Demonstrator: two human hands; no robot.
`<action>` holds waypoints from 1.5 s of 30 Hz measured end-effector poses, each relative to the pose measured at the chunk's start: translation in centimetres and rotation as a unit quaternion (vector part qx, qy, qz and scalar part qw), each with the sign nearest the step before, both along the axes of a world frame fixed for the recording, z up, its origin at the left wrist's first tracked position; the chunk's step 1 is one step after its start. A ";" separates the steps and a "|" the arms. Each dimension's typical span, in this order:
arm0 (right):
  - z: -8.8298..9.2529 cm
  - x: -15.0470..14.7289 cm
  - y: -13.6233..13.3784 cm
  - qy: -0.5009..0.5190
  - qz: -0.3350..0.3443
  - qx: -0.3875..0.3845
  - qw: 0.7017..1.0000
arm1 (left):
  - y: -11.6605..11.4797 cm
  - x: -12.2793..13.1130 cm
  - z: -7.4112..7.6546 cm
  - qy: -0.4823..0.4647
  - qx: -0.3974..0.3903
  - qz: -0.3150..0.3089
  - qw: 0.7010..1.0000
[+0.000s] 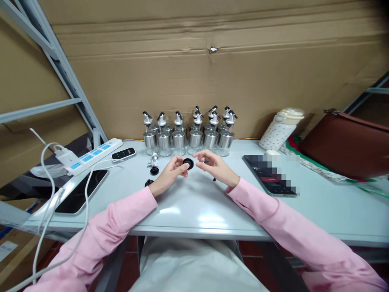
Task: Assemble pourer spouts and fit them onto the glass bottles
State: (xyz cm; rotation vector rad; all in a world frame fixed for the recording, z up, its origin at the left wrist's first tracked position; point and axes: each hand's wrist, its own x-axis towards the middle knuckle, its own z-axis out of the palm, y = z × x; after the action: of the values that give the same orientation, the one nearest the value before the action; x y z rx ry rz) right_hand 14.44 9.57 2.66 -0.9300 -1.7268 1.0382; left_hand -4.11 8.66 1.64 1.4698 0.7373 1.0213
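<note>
Between the thumb and fingers of my left hand (170, 173) is a round black cap (188, 164), its ringed face turned up. My right hand (218, 167) is just right of the cap, fingers apart and slightly curled, with no hold on it that I can see. Left of my left hand lie a silver pourer spout (154, 159) with a black base (154, 170) and another black part (148, 183), partly hidden by the wrist. A small black piece (214, 179) lies under my right hand. Behind my hands stand several glass-and-steel oil bottles (179, 140) with pourer tops.
On the left are a power strip (94, 156), a phone (82, 191), a small black device (123, 154) and loose white cables (88, 190). On the right lie a tablet (267, 174), a tilted dotted flask (281, 129) and a brown bag (346, 144). Cardboard (212, 81) stands behind.
</note>
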 end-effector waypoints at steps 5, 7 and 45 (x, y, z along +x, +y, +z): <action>-0.4 -0.7 -0.7 -0.040 0.049 -0.025 0.998 | -0.2 0.2 -0.3 0.027 0.011 -0.001 1.000; -0.5 -0.9 -0.8 -0.044 0.047 -0.027 0.998 | -0.4 0.2 -0.2 0.036 0.016 -0.010 0.999; -1.3 -1.6 -1.7 -0.071 0.042 0.010 0.997 | -0.7 -0.3 -0.3 0.192 0.169 0.020 0.967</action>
State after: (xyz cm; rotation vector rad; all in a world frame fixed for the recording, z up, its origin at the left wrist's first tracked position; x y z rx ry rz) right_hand 12.83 7.89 1.37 -0.9445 -1.9048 1.0295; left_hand -4.43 7.98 1.37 1.9912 0.8992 0.9329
